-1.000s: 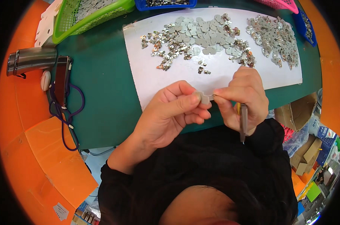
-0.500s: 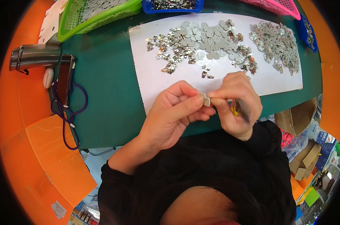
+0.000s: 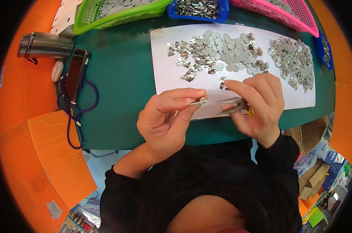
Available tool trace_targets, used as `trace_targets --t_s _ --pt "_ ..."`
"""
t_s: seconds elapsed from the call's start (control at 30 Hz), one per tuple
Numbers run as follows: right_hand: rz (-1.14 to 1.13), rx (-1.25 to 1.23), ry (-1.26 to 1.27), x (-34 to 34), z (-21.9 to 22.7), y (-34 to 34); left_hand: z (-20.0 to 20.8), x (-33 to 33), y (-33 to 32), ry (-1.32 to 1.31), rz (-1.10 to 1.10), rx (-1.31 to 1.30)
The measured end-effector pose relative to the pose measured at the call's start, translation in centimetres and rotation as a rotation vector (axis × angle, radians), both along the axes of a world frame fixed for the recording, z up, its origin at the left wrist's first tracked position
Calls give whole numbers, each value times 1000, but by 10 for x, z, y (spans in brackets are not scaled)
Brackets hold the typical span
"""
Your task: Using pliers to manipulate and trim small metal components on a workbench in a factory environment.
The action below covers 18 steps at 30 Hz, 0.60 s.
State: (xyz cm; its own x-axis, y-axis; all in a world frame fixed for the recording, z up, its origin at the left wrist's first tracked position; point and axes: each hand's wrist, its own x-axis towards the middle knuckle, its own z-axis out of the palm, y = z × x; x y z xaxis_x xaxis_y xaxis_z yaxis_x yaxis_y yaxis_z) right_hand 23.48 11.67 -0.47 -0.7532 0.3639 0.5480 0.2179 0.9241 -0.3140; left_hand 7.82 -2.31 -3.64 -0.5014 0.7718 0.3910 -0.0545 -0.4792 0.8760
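Note:
Between the thumb and fingers of my left hand (image 3: 164,118) is a thin grey plate (image 3: 199,102), seen nearly edge-on, with a small shiny metal clip (image 3: 202,99) at its tip. Just to the right, my right hand (image 3: 263,106) is closed around pliers (image 3: 231,105) with a bit of yellow on the handle. Motion smears their metal jaws, which point toward the plate without touching it. Beyond the hands, a pile of flat grey plates (image 3: 234,50) and scattered metal clips (image 3: 191,72) lie on a white board (image 3: 166,83).
A heap of plates with metal parts (image 3: 294,62) lies at the board's right. Along the back stand a green basket (image 3: 121,21), a blue tray (image 3: 198,18) and a pink basket (image 3: 277,17). A steel tumbler (image 3: 50,44) and a corded phone (image 3: 76,75) lie left on the green table (image 3: 114,89).
My hands have moved apart. The plate in my left hand has turned nearly edge-on, showing the clip. The pliers, mostly tucked in my right palm before, now point forward. The view has shifted slightly.

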Motion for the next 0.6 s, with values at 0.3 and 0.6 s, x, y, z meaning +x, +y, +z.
trace_targets --t_s 0.3,0.6 --pt "15 279 -128 -2 13 7 2 -6 -6 212 14 -62" --pt "70 321 -247 6 10 13 1 -10 -3 322 11 -88"
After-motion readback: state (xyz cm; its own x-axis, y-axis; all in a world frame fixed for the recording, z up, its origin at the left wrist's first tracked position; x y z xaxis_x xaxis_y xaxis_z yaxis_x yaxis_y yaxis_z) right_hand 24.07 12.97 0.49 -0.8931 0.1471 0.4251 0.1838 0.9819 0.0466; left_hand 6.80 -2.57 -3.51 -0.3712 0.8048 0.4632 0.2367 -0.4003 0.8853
